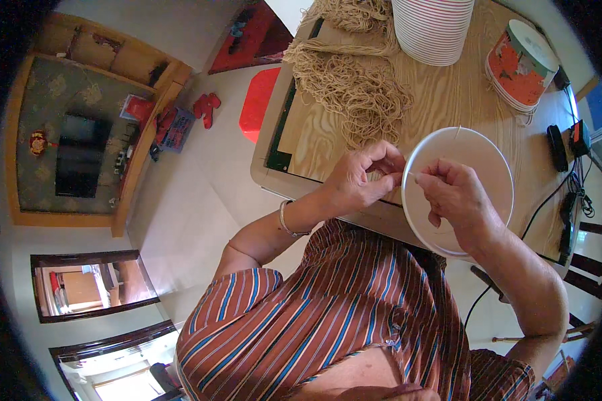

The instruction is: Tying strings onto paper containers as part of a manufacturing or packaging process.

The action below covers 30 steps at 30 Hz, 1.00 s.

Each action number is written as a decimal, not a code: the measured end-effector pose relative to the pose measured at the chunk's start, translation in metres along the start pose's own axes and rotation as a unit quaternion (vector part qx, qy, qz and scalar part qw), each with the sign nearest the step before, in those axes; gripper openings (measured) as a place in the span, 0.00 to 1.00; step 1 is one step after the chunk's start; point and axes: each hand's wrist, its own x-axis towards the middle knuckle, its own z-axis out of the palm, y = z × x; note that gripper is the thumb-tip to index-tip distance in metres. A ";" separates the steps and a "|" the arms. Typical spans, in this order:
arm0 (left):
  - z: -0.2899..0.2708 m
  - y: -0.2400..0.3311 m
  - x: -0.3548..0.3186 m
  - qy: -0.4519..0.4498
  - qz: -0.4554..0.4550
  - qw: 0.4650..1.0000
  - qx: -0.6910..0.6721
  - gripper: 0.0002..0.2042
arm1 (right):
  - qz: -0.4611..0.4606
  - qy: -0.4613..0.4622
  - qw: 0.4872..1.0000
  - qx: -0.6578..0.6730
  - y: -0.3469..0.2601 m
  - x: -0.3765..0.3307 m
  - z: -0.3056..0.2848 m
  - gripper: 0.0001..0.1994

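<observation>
A white round tub (508,175) stands at the near edge of the table, its mouth facing up. My left hand (366,179) is at its left rim, fingers curled, thumb and forefinger pinched on a tan strand of twine (376,176). Over the tub's mouth is my right hand (458,197), with thumb and forefinger pressed together at a thin pale strand end near the left rim. A short strand lies across the tub's far rim. Beyond my left hand spreads a loose, tangled heap of tan twine (361,93).
A tall stack of white tubs with red rims (433,30) stands at the back of the table (441,100). Right of it is a red patterned tub with a pale green top (522,63). Black cables (585,200) lie at the right edge. A red stool (257,103) stands left.
</observation>
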 end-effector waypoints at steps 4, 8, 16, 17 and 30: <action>0.000 -0.004 0.000 0.004 0.014 1.000 0.008 0.10 | 0.006 0.006 1.000 -0.005 -0.002 0.000 0.003 0.09; 0.000 -0.007 0.001 0.005 0.020 1.000 0.014 0.09 | 0.001 0.006 1.000 -0.017 -0.002 0.001 0.003 0.08; 0.001 -0.005 0.002 0.025 0.021 0.998 0.051 0.08 | -0.002 0.007 1.000 -0.026 0.000 0.004 0.004 0.09; 0.002 -0.005 0.003 0.032 0.030 0.997 0.064 0.08 | -0.004 0.005 1.000 -0.028 0.000 0.005 0.004 0.09; 0.006 -0.010 0.006 0.070 0.126 0.979 0.147 0.05 | 0.003 0.011 0.999 -0.034 -0.002 0.008 0.007 0.09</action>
